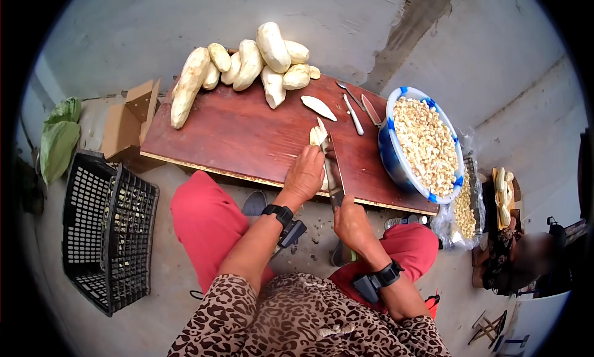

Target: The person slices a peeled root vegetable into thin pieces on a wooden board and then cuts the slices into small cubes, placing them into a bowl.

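Observation:
On the dark red table my left hand (304,174) is closed over a cut piece of peeled pale tuber (317,136), pressing it to the surface. My right hand (354,227) grips the handle of a broad kitchen knife (335,171). Its blade points away from me and lies right beside the tuber piece and my left fingers. A small peeled slice (318,107) rests just beyond. Farther back, several whole peeled tubers (250,66) are piled along the table's far edge. My left fingertips partly hide the piece under them.
A blue and white basin (391,161) full of diced tuber stands at the table's right end. A white-handled knife (353,115) and other utensils lie beside it. A black crate (133,233) and cardboard box (124,123) are on the left. Another person (504,258) is at far right.

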Motion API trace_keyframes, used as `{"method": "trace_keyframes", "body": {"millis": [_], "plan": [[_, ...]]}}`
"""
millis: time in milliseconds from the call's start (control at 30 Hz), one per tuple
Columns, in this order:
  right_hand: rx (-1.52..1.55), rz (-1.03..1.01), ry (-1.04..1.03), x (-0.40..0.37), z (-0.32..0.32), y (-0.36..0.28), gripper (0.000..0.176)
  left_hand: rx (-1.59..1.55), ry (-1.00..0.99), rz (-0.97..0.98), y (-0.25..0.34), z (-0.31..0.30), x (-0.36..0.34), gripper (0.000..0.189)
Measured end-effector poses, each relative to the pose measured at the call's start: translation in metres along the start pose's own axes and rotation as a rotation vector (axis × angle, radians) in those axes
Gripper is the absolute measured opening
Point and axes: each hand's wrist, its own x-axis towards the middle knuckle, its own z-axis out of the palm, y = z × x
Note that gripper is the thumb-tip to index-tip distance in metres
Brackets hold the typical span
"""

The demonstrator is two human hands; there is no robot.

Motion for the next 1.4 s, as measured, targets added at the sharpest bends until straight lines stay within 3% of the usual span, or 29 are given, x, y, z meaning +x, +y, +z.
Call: {"method": "trace_keyframes", "body": {"millis": [367, 767, 1100, 1200, 1400], "plan": [[0.033, -0.029, 0.152, 0.006, 0.0, 0.005, 0.021, -0.029, 0.04, 0.011, 0.001, -0.007, -0.007, 0.03], [-0.014, -0.055, 0.027, 0.017, -0.02, -0.017, 0.019, -0.022, 0.05, 0.031, -0.002, -0.004, -0.007, 0.025], [0.042, -0.136, 0.113, 0.064, 0.006, -0.013, 0.02, 0.022, 0.046, 0.029, -0.003, 0.0, -0.007, 0.022], [0.064, -0.119, 0.109, 0.084, -0.005, -0.026, 0.022, 0.024, 0.12, 0.065, 0.0, -0.002, -0.005, 0.012], [0.035, -0.076, 0.034, 0.069, -0.018, -0.031, 0.022, 0.087, 0.034, 0.041, -0.002, -0.003, -0.006, 0.02]]}}
